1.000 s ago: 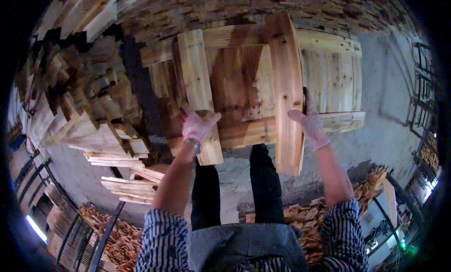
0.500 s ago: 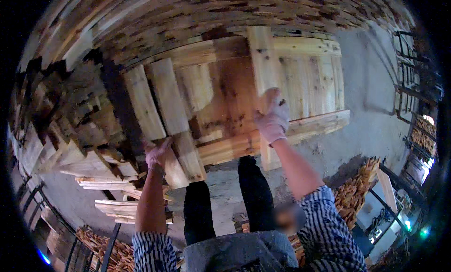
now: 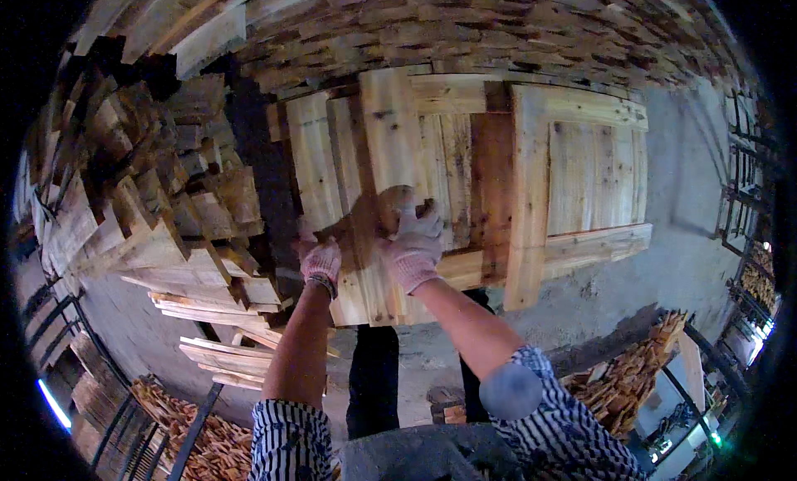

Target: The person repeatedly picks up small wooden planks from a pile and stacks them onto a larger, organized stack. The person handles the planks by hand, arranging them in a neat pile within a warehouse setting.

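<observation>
A pale wooden panel of slats and rails [image 3: 598, 235] lies in front of me, with upright boards across it. My left hand [image 3: 321, 261], in a whitish-pink glove, closes over the lower part of the leftmost board [image 3: 312, 157]. Nearby, my right hand [image 3: 413, 249], gloved alike, grips the lower part of a knotty upright board [image 3: 390, 136]; its thumb is toward the left hand. Shadow covers the wood between my hands, and the fingertips are partly hidden. Farther right, another upright board [image 3: 529, 190] crosses the panel untouched.
Stacked wood [image 3: 498, 33] spans the far side. A jumbled heap of board offcuts [image 3: 199, 199] stands at left, with loose planks [image 3: 228, 361] below it. Wood scraps [image 3: 623, 365] fill a rack at lower right. Grey concrete floor [image 3: 681, 182] shows beyond the panel's right end.
My right hand has left the right-hand crossboard and come over to the knotty board beside my left hand. My left hand stays on the left end. The view has shifted, moving the panel rightward.
</observation>
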`<state>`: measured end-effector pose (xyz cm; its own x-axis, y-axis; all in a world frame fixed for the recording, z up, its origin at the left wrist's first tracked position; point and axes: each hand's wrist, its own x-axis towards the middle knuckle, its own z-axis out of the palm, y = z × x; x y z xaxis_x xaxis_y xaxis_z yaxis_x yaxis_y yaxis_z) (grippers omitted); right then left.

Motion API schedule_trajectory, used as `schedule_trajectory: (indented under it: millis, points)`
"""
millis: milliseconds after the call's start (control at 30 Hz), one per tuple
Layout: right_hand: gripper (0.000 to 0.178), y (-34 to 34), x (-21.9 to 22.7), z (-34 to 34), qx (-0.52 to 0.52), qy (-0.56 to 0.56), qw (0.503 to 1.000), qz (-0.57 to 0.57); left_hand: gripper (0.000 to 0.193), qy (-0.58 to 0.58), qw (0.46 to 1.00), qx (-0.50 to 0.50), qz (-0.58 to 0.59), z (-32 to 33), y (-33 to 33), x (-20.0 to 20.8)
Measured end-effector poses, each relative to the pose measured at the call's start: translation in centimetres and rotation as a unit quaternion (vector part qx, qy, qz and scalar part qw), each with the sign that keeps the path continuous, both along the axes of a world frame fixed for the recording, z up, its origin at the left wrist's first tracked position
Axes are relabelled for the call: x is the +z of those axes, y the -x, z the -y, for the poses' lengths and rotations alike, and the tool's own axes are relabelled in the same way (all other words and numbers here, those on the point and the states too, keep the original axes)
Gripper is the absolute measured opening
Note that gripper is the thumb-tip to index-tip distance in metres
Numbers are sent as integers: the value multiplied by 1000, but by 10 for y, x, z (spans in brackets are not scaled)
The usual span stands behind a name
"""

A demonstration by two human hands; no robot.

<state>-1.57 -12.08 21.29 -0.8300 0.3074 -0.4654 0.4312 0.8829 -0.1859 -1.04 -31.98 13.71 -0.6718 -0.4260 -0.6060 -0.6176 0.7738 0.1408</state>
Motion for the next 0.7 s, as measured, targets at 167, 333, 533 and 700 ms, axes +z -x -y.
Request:
schedule_trajectory:
  millis: [167,333,533,700]
  points:
    - [88,-14,4,-27,-15,119,993,-21,85,-34,999,18,0,11,4,23]
    - [88,-30,-29,-104,-37,38,998,-14,104,-103,994,15,28,-6,11,18]
    - [84,-26,-36,-20,14,41,999,-14,90,-2,974,-150,173,90,-20,-52]
    - [86,-16,-42,-39,-45,51,998,11,67,-56,997,33,-48,17,28,14]
